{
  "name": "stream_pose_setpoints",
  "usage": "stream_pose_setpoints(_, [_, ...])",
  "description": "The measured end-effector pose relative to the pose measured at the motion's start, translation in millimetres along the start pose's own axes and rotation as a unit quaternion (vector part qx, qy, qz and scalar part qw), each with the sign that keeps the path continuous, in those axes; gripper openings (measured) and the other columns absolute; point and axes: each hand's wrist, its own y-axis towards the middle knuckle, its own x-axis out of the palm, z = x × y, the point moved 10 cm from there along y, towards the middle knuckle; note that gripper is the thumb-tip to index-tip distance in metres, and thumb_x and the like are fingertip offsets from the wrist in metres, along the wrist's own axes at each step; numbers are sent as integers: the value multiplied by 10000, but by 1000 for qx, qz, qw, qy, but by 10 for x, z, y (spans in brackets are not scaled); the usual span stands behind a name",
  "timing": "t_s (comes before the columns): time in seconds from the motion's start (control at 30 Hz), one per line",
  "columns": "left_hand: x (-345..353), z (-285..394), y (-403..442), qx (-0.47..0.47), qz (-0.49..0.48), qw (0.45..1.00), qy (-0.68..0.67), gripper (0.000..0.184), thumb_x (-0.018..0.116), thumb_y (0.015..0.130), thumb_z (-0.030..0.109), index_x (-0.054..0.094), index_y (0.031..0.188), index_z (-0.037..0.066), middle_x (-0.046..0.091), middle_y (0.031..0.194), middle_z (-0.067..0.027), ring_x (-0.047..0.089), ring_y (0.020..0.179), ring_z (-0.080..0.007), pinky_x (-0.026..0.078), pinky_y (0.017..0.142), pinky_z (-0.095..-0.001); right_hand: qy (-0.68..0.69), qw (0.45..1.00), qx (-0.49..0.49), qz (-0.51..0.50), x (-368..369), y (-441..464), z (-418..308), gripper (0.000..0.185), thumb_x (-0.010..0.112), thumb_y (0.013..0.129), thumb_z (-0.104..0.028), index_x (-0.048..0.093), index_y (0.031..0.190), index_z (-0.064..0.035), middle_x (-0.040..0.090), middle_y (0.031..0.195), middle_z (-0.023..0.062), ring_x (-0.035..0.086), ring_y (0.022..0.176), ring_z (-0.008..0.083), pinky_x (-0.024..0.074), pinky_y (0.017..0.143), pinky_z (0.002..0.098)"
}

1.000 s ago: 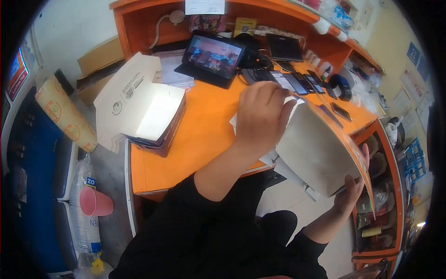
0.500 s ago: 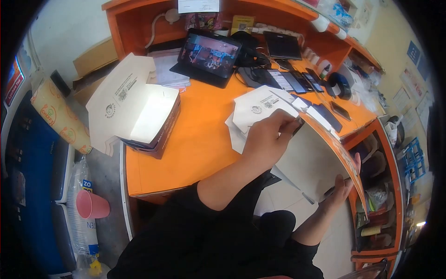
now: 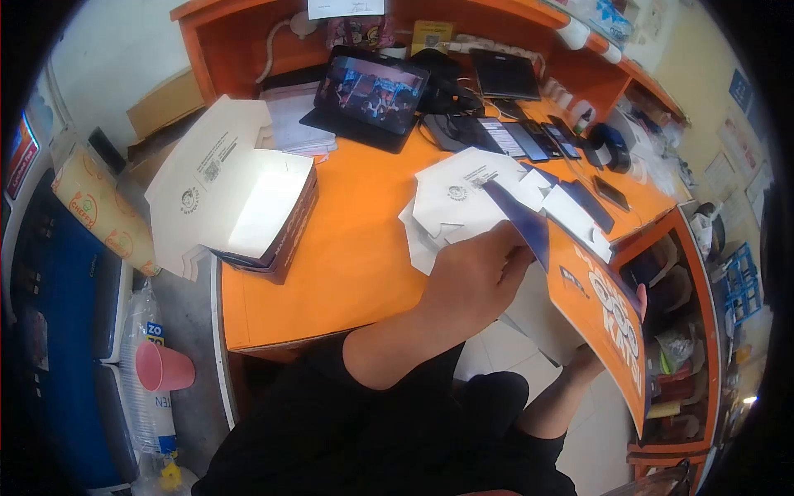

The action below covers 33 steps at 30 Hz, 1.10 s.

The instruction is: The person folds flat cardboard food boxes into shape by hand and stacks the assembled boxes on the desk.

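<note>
A flat, unfolded cardboard food box (image 3: 600, 318) hangs tilted off the desk's right front side. Its orange printed outside with white lettering faces me, with a dark purple flap at the top. My left hand (image 3: 480, 264) is closed on its upper left edge, fingers curled and partly hidden. Lower down, my right hand (image 3: 585, 364) supports the box from behind; most of it is hidden, with fingertips showing past the far edge. Beyond my left hand, more flat box blanks (image 3: 451, 207), white side up, lie on the desk.
Nested, folded boxes (image 3: 277, 207) with lids raised stand at the desk's left. Behind are a tablet (image 3: 372, 91) on a dark cover and several phones (image 3: 529, 140). A pink cup (image 3: 165, 366) and a sleeve of cups (image 3: 142, 380) are at lower left.
The held box blank has turned so its printed orange face shows instead of its pale inside. My left hand has moved slightly down, and my right hand is now more hidden.
</note>
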Motion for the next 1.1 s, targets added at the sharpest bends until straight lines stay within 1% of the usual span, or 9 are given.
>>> stream_pose_setpoints(0.13, [279,-370,-55,-9,-34,976,214,223,665,813,128,646,1014,34,670,924,-152,652,905,-336,533,742,-414,-243,960,-127,56,-173,43,1,556,486,1003,-345,406,1419,15,557,1298,157,613,1118,232,481,1005,378])
stream_pose_setpoints(0.27, [232,-437,3,-4,-16,994,109,297,673,838,171,657,1110,53,681,1034,-155,657,957,-348,533,813,-403,33,998,45,30,-298,171,240,582,526,973,-349,406,1436,-15,550,1309,151,574,1177,243,478,998,381])
stream_pose_setpoints(0.37, [237,-414,76,27,-89,995,-16,466,719,831,246,607,1254,85,641,1219,-162,612,1133,-333,502,925,-400,-242,965,-24,97,-446,-1,-72,651,545,890,-364,419,1406,13,565,1272,171,577,1145,295,471,954,414])
stream_pose_setpoints(0.5, [216,75,-148,216,-229,949,5,998,862,658,446,379,1476,141,187,1571,-287,208,1426,-496,233,1159,-519,-103,988,97,61,-534,-47,-36,643,514,890,-396,466,1354,47,575,1255,174,590,1104,289,479,929,401])
stream_pose_setpoints(0.6, [355,164,-329,238,-243,939,-59,1315,930,503,465,193,1539,130,55,1564,-275,175,1429,-489,303,1119,-549,-77,992,96,33,-456,-90,33,815,474,931,-569,379,1439,61,504,1381,200,532,1224,301,432,1023,400])
stream_pose_setpoints(0.7, [261,4,-311,150,-209,955,-149,1379,943,492,448,117,1546,122,115,1529,-267,190,1428,-472,260,1140,-559,-30,983,-57,-174,215,-144,-189,974,437,913,-699,240,1522,34,372,1506,210,422,1345,300,332,1121,418])
stream_pose_setpoints(0.73, [280,-98,-290,106,-207,954,-189,1367,929,529,457,83,1546,113,154,1500,-273,189,1427,-462,239,1147,-558,-49,984,-34,-168,260,-169,-232,1418,697,643,-801,-27,1551,14,57,1631,151,101,1494,267,69,1203,422])
stream_pose_setpoints(0.87, [208,-126,-308,122,-186,966,-132,1286,876,641,434,30,1539,71,177,1490,-272,227,1405,-449,247,1149,-509,-379,898,-101,-201,514,-238,-349,1340,713,673,-754,53,1555,9,146,1610,179,189,1470,286,131,1189,423])
stream_pose_setpoints(1.1, [-79,-184,-362,87,-56,984,-147,1257,836,697,513,23,1503,-6,213,1437,-296,258,1359,-464,239,1125,-540,-380,903,-177,-95,808,-121,-474,1107,736,714,-677,319,1499,-17,302,1559,189,317,1418,331,214,1160,486])
